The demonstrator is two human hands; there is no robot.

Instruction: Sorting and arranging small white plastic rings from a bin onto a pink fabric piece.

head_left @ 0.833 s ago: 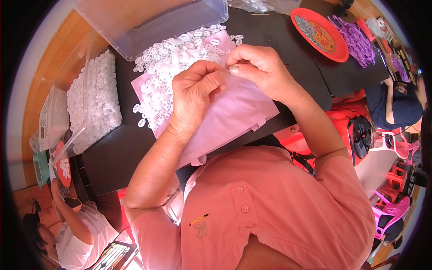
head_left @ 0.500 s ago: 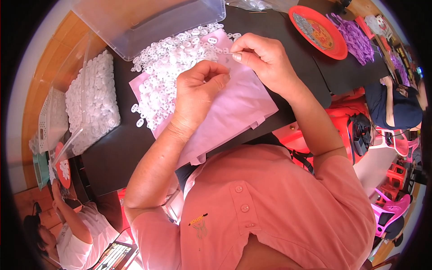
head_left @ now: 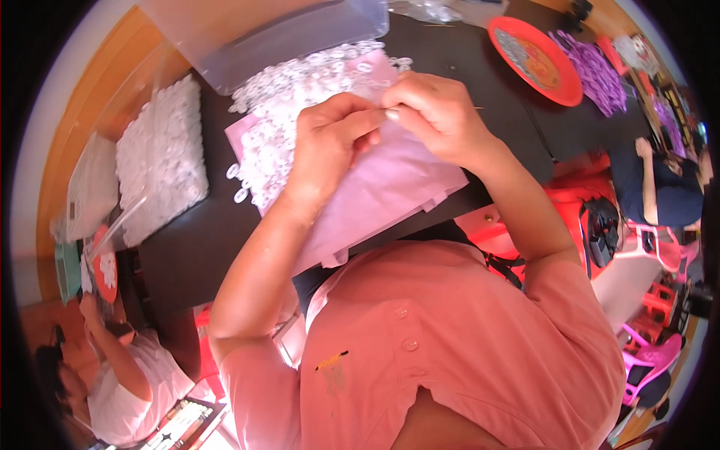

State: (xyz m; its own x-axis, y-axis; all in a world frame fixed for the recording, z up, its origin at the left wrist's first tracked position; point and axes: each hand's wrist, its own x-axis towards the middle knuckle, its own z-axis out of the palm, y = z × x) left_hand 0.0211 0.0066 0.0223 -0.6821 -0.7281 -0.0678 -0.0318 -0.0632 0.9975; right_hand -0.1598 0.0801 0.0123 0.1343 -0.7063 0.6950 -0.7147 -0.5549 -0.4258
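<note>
Grips of left hand (head_left: 330, 146) and right hand (head_left: 439, 112) are pinching above the pink cloth (head_left: 390, 180), any contents indiscernible, while white oval pieces (head_left: 271, 142) heaped on its far-left part are risking scattering if brushed by the left hand.

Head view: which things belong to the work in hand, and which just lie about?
Apparently in the work:
Pink cloth
White pieces heaped on it
Left hand and right hand, close together; anything pinched is too small to tell

Apparently just lying about:
Purple strips
Red plate with grey bits
</note>
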